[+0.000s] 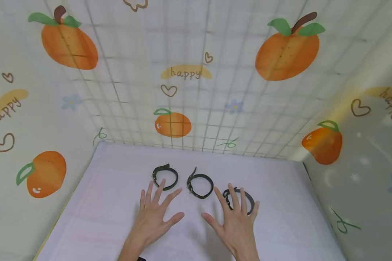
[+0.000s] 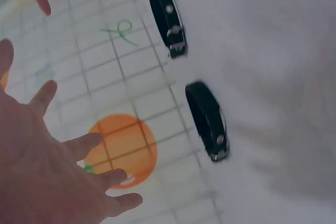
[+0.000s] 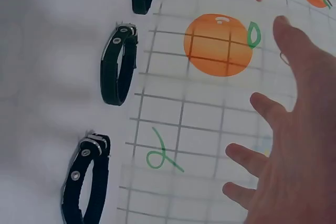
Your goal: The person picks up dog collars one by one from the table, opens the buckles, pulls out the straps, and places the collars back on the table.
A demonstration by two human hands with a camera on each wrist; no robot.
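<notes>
Lowering the right grip (image 1: 236, 223) could knock the right strap (image 1: 249, 199) askew, because the grip partly masks it in my head view. I read it and the left grip (image 1: 154, 214) as empty, spread wide. On the worktop (image 1: 101, 188), the left strap (image 1: 177, 177) lies just ahead of the left grip; the middle strap (image 1: 212, 183), ahead between both. Each: dark loop, metal fittings.

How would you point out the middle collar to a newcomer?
Start at the white table below the patterned wall. The dark middle collar lies on it, between the left collar and the right collar. Its loose end juts toward the wall, and it alone has neighbours on both sides.
</notes>
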